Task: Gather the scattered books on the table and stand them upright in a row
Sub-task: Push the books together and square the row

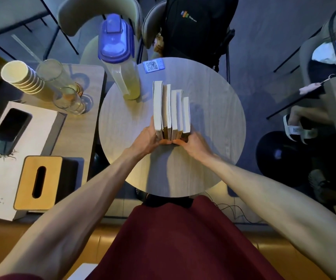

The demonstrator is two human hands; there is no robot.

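Both hands squeeze the books point(171, 110) from each side: the left hand point(150, 138) on the left, the right hand point(193, 143) on the right. The 5 books stand up together on the round table point(213, 122), near a jug point(120, 57).

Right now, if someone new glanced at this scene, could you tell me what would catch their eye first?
Most striking is the row of books standing upright at the middle of the round table, pressed together at its near end between the left hand and the right hand. Next comes the tall pitcher with a blue lid at the table's far left edge, then the black backpack on a chair beyond the table.
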